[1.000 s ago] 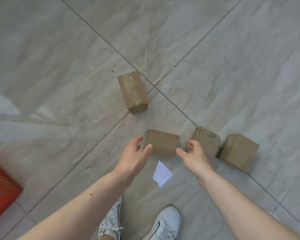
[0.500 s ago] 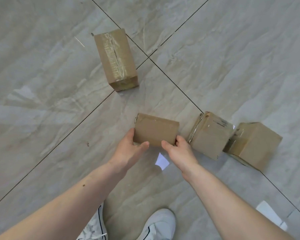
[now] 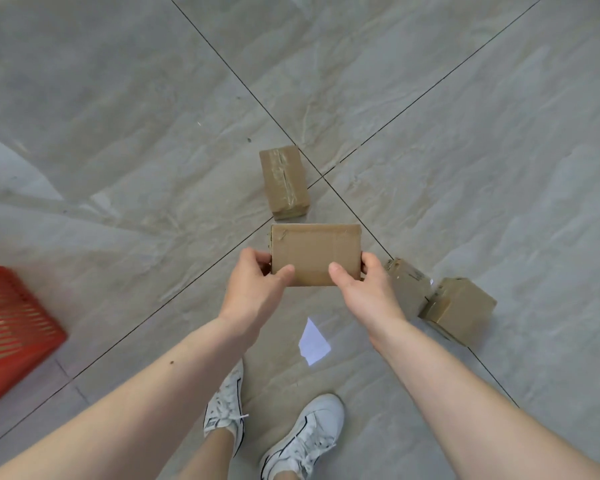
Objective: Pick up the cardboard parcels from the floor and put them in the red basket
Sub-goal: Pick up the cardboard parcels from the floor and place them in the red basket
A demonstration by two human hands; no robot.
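Note:
I hold a flat brown cardboard parcel (image 3: 315, 252) up off the floor in front of me. My left hand (image 3: 253, 292) grips its left end and my right hand (image 3: 366, 291) grips its right end, thumbs on top. A taped parcel (image 3: 284, 181) lies on the grey tiles just beyond it. Two more parcels sit on the floor to the right: one (image 3: 409, 284) partly behind my right hand, the other (image 3: 459, 308) touching it. The red basket (image 3: 11, 327) stands at the left edge, partly cut off.
The floor is glossy grey tile with dark grout lines crossing near the taped parcel. My two white sneakers (image 3: 271, 434) stand at the bottom centre. A bright patch of reflected light (image 3: 313, 341) lies on the floor between my forearms.
Both hands closed on the middle parcel and lifted it off the floor. The view rose and pulled back, bringing the red basket back in at the left.

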